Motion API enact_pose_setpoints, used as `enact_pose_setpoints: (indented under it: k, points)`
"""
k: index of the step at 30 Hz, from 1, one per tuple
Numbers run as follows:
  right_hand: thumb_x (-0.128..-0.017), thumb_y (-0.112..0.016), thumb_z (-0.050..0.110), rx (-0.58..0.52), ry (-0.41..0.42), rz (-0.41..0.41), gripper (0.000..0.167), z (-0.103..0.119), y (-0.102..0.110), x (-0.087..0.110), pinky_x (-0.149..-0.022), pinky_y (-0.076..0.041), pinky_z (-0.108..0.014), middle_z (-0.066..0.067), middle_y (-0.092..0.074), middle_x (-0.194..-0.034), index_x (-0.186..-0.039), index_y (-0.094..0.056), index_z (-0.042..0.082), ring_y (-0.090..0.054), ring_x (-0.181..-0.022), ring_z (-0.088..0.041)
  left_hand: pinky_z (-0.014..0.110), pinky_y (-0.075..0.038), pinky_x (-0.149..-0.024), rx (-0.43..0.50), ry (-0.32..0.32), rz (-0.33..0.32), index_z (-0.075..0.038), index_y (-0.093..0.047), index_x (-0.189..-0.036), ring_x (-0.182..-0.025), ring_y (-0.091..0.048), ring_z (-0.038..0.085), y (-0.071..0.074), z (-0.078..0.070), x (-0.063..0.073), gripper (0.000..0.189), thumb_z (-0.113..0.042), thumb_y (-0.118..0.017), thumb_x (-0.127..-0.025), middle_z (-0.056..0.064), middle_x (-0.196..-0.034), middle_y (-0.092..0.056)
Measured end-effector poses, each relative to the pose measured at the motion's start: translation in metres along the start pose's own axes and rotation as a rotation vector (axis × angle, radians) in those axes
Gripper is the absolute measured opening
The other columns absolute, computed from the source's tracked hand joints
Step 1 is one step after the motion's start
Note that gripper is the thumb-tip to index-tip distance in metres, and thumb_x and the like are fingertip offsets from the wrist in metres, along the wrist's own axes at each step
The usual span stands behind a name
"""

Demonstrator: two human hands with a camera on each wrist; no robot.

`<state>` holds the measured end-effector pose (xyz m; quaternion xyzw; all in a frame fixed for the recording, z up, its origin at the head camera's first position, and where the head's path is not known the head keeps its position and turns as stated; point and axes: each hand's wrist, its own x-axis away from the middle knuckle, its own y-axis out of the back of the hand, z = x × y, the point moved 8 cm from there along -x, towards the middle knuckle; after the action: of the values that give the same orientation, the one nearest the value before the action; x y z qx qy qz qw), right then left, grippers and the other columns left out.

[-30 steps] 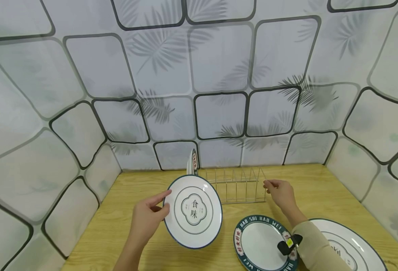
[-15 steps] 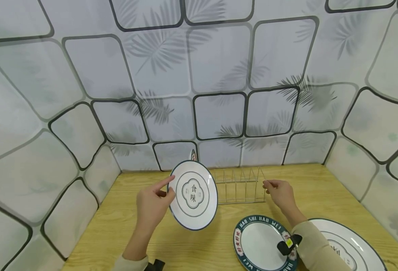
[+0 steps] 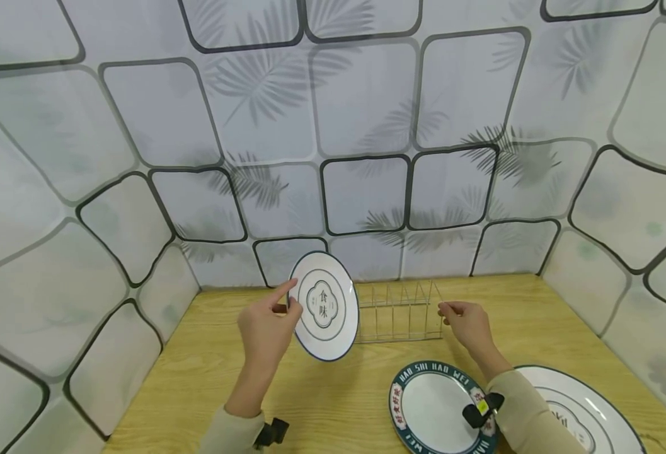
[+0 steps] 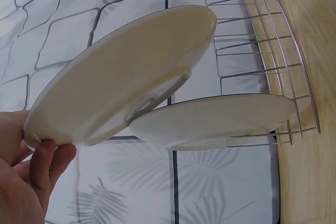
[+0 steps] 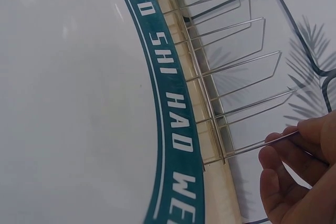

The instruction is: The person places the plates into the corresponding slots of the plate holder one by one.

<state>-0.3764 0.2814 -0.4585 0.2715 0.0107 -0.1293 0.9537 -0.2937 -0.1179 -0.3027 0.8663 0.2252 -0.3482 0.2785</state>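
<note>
Hanging before the left end of the wire rack (image 3: 397, 303), the white plate (image 3: 324, 306) is pinched by the left hand (image 3: 268, 325); the rack's right end, by the right hand (image 3: 469, 323).

Pale walls (image 3: 361, 104) (grey fronds (image 3: 261, 82) among rounded outlines (image 3: 408, 192)), yellowish wood-grain tabletop (image 3: 196, 359).

Can see, along left, back & right edges of the wood-grain table (image 3: 185, 366), upright pale-grey wall covering (image 3: 361, 195) w/ rounded outlines & leaf prints. Also have green-rimmed plate (image 3: 431, 410) lying flat, well fwd of back edge (says HAO SHI HAO WEI), &, nearer right edge, bigger white plate (image 3: 596, 410) w/ thin dark rim, part hidden.
</note>
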Motion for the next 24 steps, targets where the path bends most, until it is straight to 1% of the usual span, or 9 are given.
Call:
enact_pose_setpoints:
  k: [3,6,11,13,16,18,20,24]
  points:
    - [-0.103,-0.054,0.029,0.005,0.008,-0.006,0.039,0.000,0.001,0.000,-0.084,-0.054,-0.046,-0.016,-0.070,-0.108,-0.120,-0.068,-0.003,-0.064,-0.096,-0.029,0.018,-0.036,-0.034,-0.001,-0.012,-0.024,-0.014,-0.079,-0.105,-0.051,-0.062,0.008,-0.004,0.000,-0.003,0.031,-0.003,-0.070,-0.077,0.002,-0.063,-0.070]
    - [-0.103,-0.054,0.029,0.004,0.014,-0.008,0.038,0.001,0.001,0.000,-0.083,-0.054,-0.045,-0.016,-0.071,-0.107,-0.119,-0.068,-0.003,-0.065,-0.096,-0.028,0.018,-0.036,-0.036,-0.002,-0.052,-0.055,-0.013,-0.079,-0.104,-0.052,-0.064,0.009,-0.007,-0.001,-0.005,0.031,-0.002,-0.070,-0.077,0.004,-0.068,-0.072]
    - [-0.103,-0.054,0.030,0.007,0.016,-0.002,0.039,0.001,0.001,0.001,-0.081,-0.053,-0.044,-0.016,-0.070,-0.107,-0.119,-0.068,-0.003,-0.065,-0.095,-0.028,0.019,-0.038,-0.038,-0.026,-0.171,-0.109,-0.009,-0.080,-0.101,-0.054,-0.066,0.013,-0.013,-0.007,-0.007,0.030,0.001,-0.070,-0.075,0.008,-0.089,-0.075]
    - [-0.103,-0.054,0.030,0.008,0.014,0.000,0.039,0.000,0.001,0.001,-0.081,-0.053,-0.043,-0.016,-0.070,-0.107,-0.119,-0.068,-0.003,-0.064,-0.096,-0.028,0.021,-0.043,-0.039,-0.041,-0.219,-0.124,-0.007,-0.079,-0.100,-0.055,-0.067,0.015,-0.015,-0.010,-0.007,0.029,0.003,-0.071,-0.074,0.010,-0.095,-0.075]
    - [-0.103,-0.054,0.030,0.004,0.008,0.001,0.039,-0.001,0.001,0.002,-0.080,-0.053,-0.042,-0.016,-0.070,-0.107,-0.120,-0.068,-0.002,-0.064,-0.097,-0.029,0.027,-0.052,-0.044,-0.066,-0.286,-0.144,-0.005,-0.079,-0.099,-0.056,-0.066,0.016,-0.019,-0.016,-0.007,0.029,0.006,-0.070,-0.074,0.012,-0.098,-0.074]
    - [-0.103,-0.054,0.030,0.002,0.008,0.000,0.039,-0.001,0.001,0.001,-0.081,-0.053,-0.042,-0.015,-0.070,-0.107,-0.120,-0.068,-0.003,-0.064,-0.097,-0.029,0.031,-0.054,-0.046,-0.082,-0.308,-0.147,-0.005,-0.079,-0.099,-0.056,-0.066,0.016,-0.022,-0.020,-0.007,0.029,0.006,-0.069,-0.074,0.013,-0.099,-0.074]
    - [-0.103,-0.054,0.029,0.001,0.007,-0.001,0.038,-0.001,0.001,0.001,-0.081,-0.053,-0.043,-0.015,-0.070,-0.107,-0.120,-0.068,-0.002,-0.064,-0.097,-0.029,0.032,-0.054,-0.046,-0.090,-0.317,-0.143,-0.005,-0.079,-0.100,-0.057,-0.066,0.016,-0.025,-0.021,-0.007,0.029,0.006,-0.069,-0.075,0.013,-0.100,-0.074]
    - [-0.103,-0.054,0.030,0.001,0.004,-0.001,0.038,-0.001,0.000,0.000,-0.084,-0.054,-0.045,-0.015,-0.070,-0.108,-0.121,-0.068,-0.001,-0.064,-0.098,-0.030,0.032,-0.053,-0.046,-0.095,-0.309,-0.125,-0.005,-0.078,-0.100,-0.058,-0.067,0.016,-0.032,-0.020,-0.006,0.029,0.005,-0.069,-0.075,0.012,-0.101,-0.074]
